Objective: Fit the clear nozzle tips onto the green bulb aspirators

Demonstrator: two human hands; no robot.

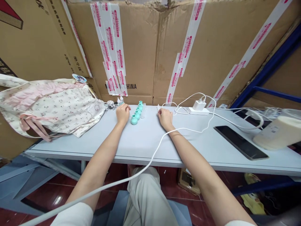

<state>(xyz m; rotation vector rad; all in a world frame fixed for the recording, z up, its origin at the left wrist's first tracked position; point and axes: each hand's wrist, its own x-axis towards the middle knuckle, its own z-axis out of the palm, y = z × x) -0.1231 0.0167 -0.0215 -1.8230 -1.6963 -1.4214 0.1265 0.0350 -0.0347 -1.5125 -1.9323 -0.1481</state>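
Note:
A row of several small round teal pots (pixel 134 119) with open necks runs away from me on the grey table, with clear small cups (pixel 143 110) along its right side. My left hand (pixel 122 113) rests just left of the row, its fingers curled; nothing shows in them. Beyond it stand small bottles with white pointed tips (pixel 120 99), partly hidden by the hand. To the right of the row, my right hand (pixel 165 118) lies on the table with fingers bent together. At its fingertips is a small whitish piece (pixel 158 107), too small to make out.
A floral cloth bag (pixel 56 103) lies at the left. At the right are a white charger (pixel 199 105) on a power strip, a black phone (pixel 240 142) and a cream container (pixel 277 131). A white cable (pixel 155 150) crosses over my right forearm. Cardboard (pixel 141 47) walls the back.

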